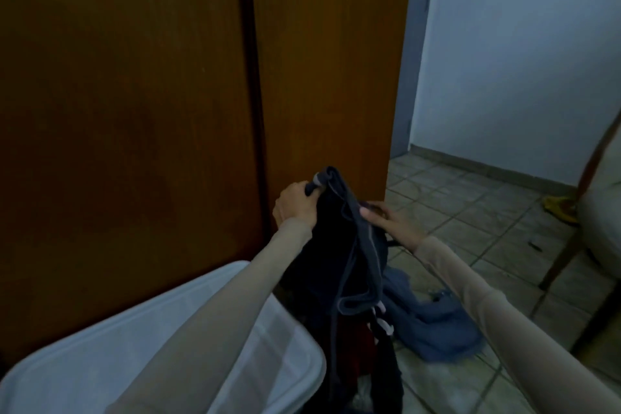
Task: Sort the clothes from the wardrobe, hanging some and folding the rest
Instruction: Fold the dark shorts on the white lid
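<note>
A dark navy garment [339,255] with a grey edge hangs in front of the brown wardrobe doors [168,94]. My left hand [295,203] grips its bunched top edge. My right hand [389,218] pinches the garment's right side, thumb on the grey band. The cloth drapes down over other dark and red clothes [363,343] near the floor. Both arms wear beige sleeves.
A white plastic bin [100,339] stands at the lower left under my left arm. A blue cloth [433,323] lies crumpled on the tiled floor [470,212]. A wooden chair leg [568,249] and a pale cushion sit at the right; a yellow object [561,207] lies beyond.
</note>
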